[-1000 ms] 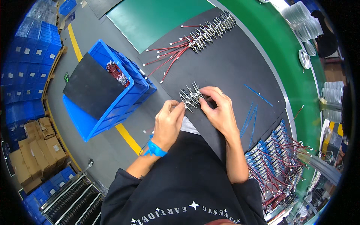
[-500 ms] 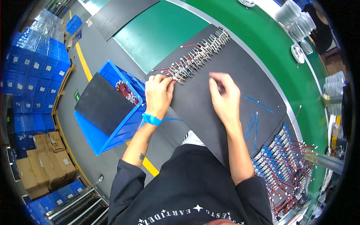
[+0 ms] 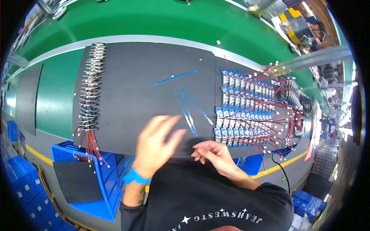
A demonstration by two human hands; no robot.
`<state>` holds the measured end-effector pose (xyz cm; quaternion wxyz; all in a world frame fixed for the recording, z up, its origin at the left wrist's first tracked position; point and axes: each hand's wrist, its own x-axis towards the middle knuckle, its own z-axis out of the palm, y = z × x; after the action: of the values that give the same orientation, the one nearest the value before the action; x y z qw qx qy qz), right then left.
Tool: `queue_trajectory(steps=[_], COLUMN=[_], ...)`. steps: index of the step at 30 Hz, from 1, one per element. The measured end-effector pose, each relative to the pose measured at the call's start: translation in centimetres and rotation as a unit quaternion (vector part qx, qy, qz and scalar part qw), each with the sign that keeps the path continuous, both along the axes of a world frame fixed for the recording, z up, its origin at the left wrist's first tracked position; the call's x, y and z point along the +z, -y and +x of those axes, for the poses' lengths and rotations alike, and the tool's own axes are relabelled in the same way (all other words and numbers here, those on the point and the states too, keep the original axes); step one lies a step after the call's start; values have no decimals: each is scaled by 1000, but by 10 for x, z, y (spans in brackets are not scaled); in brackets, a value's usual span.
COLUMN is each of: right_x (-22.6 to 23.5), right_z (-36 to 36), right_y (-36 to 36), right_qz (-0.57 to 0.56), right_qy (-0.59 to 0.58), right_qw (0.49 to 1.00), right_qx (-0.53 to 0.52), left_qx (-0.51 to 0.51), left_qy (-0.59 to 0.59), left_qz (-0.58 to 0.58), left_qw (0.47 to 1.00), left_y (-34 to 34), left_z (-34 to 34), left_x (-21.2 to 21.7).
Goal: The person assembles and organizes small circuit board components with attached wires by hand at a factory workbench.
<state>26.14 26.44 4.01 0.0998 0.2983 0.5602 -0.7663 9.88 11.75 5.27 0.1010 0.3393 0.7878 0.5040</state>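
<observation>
My left hand [image 3: 158, 141] hovers over the black mat [image 3: 131, 96], fingers apart and holding nothing I can see. A blue band [image 3: 135, 176] is around that wrist. My right hand [image 3: 216, 154] is at the mat's near edge, its fingers loosely curled in with nothing visible in them. Beyond my hands lie thin blue strips, one crosswise strip [image 3: 176, 77] and several pointing toward me, including a slanting strip [image 3: 196, 106]. At the left of the mat stands a long row of thin small boards [image 3: 90, 84] with dark red leads [image 3: 91, 144] hanging over the near edge.
Several rows of blue-and-white small boards [image 3: 243, 113] with tangled red wires cover the right side. Below the table at left is a blue bin [image 3: 106, 184] with a black sheet [image 3: 77, 181] over it. A metal post [image 3: 316, 59] crosses the far right.
My view has swung rightward along the table. My left hand has come away from the row of boards to the mat's middle, and my right hand has drawn back to the near edge.
</observation>
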Motion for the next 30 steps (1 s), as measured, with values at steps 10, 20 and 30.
queue_trajectory(steps=[10, 20, 30], right_x=[-8, -1, -15], right_z=[44, 49, 46], right_y=[-7, -6, 4], right_qz=[-117, -172, -250], right_qy=[75, 78, -57], right_qw=[988, 982, 946], right_qx=[-63, -23, -198], left_qx=[-182, -284, -123], left_qy=[-41, 455, 501], left_qz=[-120, 35, 147], left_qw=[975, 843, 844], left_y=[-130, -108, 12], left_z=[25, 25, -5], left_x=[-42, -45, 10])
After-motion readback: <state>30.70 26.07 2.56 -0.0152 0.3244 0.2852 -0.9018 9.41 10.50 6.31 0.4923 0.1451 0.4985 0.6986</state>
